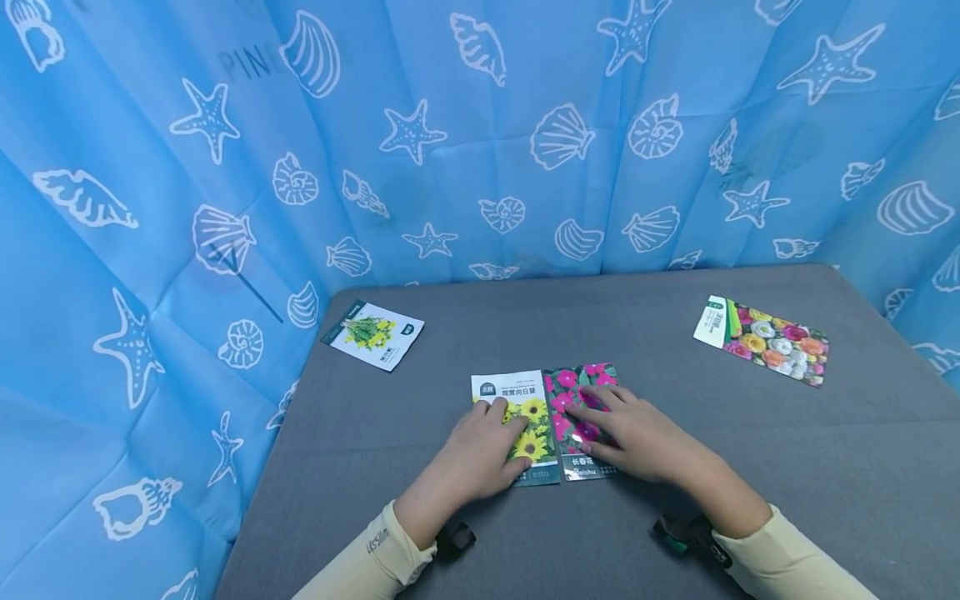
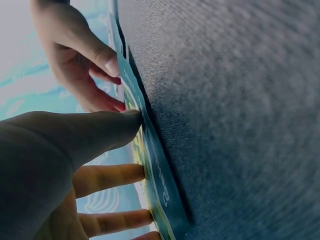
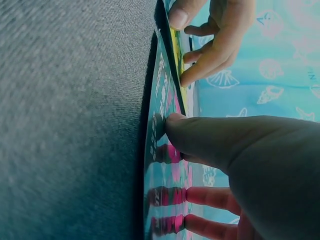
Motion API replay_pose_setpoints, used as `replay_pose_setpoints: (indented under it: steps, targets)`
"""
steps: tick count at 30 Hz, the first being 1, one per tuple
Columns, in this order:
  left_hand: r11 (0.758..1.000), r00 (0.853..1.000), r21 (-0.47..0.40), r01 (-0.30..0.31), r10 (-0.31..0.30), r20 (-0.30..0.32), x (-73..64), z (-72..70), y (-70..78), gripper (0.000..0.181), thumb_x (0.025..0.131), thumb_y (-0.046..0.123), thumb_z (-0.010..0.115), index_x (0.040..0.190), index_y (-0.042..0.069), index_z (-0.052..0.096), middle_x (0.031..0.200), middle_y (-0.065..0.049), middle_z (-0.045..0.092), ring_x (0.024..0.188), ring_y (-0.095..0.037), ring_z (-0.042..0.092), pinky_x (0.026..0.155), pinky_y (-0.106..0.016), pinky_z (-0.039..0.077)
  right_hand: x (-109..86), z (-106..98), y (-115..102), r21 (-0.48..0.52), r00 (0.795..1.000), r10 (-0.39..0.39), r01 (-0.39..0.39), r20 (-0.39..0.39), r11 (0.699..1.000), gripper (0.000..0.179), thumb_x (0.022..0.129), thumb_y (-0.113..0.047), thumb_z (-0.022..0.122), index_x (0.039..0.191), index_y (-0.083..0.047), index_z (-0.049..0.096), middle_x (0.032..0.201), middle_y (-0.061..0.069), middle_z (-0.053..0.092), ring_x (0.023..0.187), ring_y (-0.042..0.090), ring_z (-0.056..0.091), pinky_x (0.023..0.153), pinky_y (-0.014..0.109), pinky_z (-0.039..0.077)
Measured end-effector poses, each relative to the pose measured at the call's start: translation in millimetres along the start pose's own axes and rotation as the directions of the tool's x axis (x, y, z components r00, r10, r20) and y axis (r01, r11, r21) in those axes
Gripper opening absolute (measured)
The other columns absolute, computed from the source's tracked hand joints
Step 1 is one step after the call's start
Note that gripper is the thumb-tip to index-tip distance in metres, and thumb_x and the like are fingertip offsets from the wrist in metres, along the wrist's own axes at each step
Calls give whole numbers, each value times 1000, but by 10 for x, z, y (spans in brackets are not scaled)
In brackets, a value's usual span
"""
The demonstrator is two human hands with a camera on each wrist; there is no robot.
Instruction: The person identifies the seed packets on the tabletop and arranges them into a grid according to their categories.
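Observation:
Two seed packets lie side by side on the grey table, their long edges nearly meeting. The left one is a yellow-flower seed packet [image 1: 533,450] with a white top and green bottom band. Beside it is a pink-flower seed packet [image 1: 567,403] with a dark band at its lower end. My left hand [image 1: 480,450] rests its spread fingertips and thumb on the yellow-flower packet, covering its left part. On the pink-flower packet, my right hand [image 1: 637,433] presses spread fingertips; in the right wrist view its thumb [image 3: 187,131] touches the packet near the dark band.
A white seed packet [image 1: 390,350] with a leafy yellow-flowered plant lies at the table's back left. Toward the back right lies a seed packet with many-coloured roses [image 1: 783,343]. A blue shell-patterned curtain [image 1: 465,192] hangs behind and left of the grey table [image 1: 360,483].

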State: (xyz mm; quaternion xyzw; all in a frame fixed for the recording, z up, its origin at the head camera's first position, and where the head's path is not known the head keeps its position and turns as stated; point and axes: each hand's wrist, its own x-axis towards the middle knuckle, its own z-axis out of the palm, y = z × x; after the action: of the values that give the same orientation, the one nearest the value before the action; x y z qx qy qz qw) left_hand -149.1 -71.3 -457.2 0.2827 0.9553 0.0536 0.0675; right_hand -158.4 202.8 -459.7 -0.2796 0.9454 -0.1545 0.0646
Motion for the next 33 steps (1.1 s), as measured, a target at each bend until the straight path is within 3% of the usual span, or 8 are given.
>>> replay_pose_setpoints:
  steps: [19,26,33]
  targets:
    - [1000,1000,-9,-6,6,-5,-15,-2,-30,59,103,56,62,152,24,60,157,-15,52,138,-31,53,113,-50,51,-20,-2,-39,11,999,7,-7,-40,1000,53,104,-34,69,153,-18,59,159,21,51,148,55,42,112,75,43]
    - [1000,999,-12,-1,1,-44,-18,-25,-59,59,104,58,59,151,21,61,153,-16,55,136,-34,55,113,-52,51,-36,-33,-64,16,997,21,-20,-73,1000,49,106,-35,65,151,-17,61,158,21,53,148,53,44,112,74,43]
    - [999,997,-50,-6,3,-75,-42,-44,-137,62,104,59,60,149,17,62,152,-17,55,135,-34,55,111,-53,52,-28,-67,-32,10,989,6,-4,-145,1000,44,104,-33,69,145,-15,67,151,20,59,140,46,55,109,68,49]
